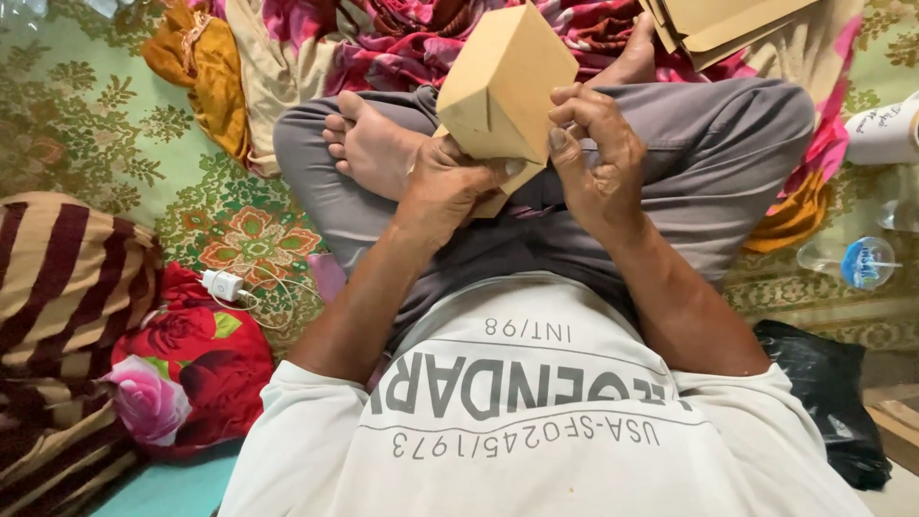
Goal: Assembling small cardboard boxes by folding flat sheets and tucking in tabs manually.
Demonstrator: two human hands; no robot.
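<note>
Cardboard box (503, 81) between fingers (574, 120) (both hands)

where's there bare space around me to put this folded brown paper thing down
The widest bare patch is the green floral mat on your left, bordered by the mustard cloth, your grey-trousered knee and the striped brown cushion. A smaller strip lies by the white charger. The right is crowded: clear plastic bottle, black plastic bag, stacked brown paper.
</note>
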